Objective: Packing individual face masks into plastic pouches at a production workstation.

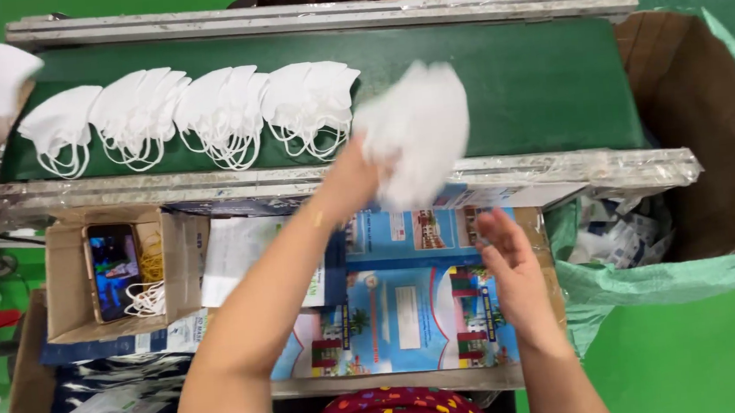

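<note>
the left hand (356, 177) is clamped on a blurred bundle of white masks (418, 128), lifted over the near edge of the green conveyor belt (532, 80) — just right of the overlapping row of masks (194, 115) lying on it. the right hand (512, 265) hangs open, fingers apart, holding nothing, above the blue printed cartons (410, 308) — a small cardboard box (68, 282) with a phone (115, 270) sits well to the left

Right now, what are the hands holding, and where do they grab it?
The left hand holds a blurred bunch of white masks by its lower left edge. The right hand is open and holds nothing.
</note>
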